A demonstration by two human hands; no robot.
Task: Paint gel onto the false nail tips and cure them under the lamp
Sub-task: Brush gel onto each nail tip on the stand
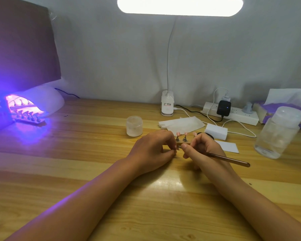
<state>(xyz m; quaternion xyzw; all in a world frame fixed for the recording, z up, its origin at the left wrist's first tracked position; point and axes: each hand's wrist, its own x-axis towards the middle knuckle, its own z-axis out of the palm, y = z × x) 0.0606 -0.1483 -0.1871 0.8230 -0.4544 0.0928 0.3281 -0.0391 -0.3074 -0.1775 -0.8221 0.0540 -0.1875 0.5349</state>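
Table centre: one stand [181, 141] with three pink nail tips [186, 133] showing. Your left hand [153, 150] has its grip pinched on the stand's near edge. Your right hand [202, 148] has its grip clamped on one brush [229, 160], handle toward 4 o'clock. At 10 o'clock, one lit curing lamp [45, 100] covers a second stand [30, 119].

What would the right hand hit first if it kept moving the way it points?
Probably the left hand: the right hand, gripping the brush, points left at it, with the nail-tip holder just behind. Depth is unclear.
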